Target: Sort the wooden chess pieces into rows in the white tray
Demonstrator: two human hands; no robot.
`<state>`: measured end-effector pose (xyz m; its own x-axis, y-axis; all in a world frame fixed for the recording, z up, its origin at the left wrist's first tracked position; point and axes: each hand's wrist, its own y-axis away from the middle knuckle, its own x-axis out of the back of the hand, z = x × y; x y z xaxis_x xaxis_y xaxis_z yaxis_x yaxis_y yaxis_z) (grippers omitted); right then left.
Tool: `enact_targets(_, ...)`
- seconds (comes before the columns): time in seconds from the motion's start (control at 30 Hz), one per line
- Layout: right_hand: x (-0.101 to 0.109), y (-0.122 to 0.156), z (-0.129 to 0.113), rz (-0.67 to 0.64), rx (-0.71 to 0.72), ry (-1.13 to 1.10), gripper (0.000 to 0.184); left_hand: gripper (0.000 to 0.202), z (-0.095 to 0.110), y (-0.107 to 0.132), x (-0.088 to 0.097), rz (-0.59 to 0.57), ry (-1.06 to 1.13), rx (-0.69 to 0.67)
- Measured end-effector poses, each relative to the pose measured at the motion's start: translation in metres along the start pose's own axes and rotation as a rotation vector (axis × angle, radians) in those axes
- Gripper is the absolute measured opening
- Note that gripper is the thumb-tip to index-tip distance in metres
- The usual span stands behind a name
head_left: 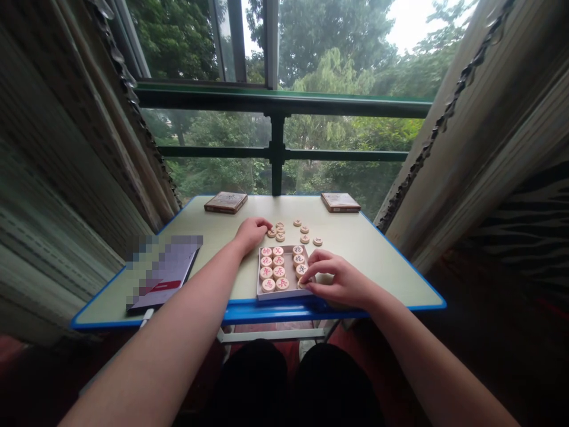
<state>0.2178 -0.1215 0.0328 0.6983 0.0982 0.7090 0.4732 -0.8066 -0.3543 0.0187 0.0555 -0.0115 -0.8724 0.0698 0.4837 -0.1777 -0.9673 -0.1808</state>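
Note:
A shallow open box [284,295] near the table's front edge holds round wooden Chinese chess pieces. Two columns of red-marked pieces [278,261] fill its left side, and one column of black-marked pieces [297,259] stands on the right. My right hand [338,277] is at the box's right wall, thumb and fingers closed on a chess piece [301,284] at the front of the black column. Beyond the box, my left hand [252,232] has its fingertips closed on another chess piece [271,233]. Several loose pieces [304,229] lie to the right of that hand.
A tablet-like dark device [171,276], partly blurred out, lies on the left of the pale blue-edged table [386,267]. Two flat brown boxes [226,201] [340,201] rest at the far corners. Behind the table are a green railing [284,104] and window, with curtains [462,112] at both sides.

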Motion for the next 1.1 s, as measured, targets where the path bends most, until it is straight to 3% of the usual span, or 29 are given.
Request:
enact_targets(0.63,0.0023,-0.0003,0.0002,-0.026,0.022,-0.002,0.011,0.024,0.0004,0.0003,0.0008,0.014,0.013,-0.014)
enact_targets(0.8,0.0049,-0.0014,0.0003,0.061,0.019,0.004,0.014,0.024,-0.0026,-0.0016,0.0,0.014,0.008,-0.027)
enact_targets(0.97,0.0025,-0.0013,0.0031,-0.03,0.043,0.045,0.017,0.024,-0.0037,-0.0018,0.0,0.009,0.012,-0.03)
enact_targets(1.1,0.0011,-0.0015,0.0029,-0.027,0.038,0.071,0.015,0.024,-0.0011,0.0002,0.0003,0.007,0.01,-0.022)
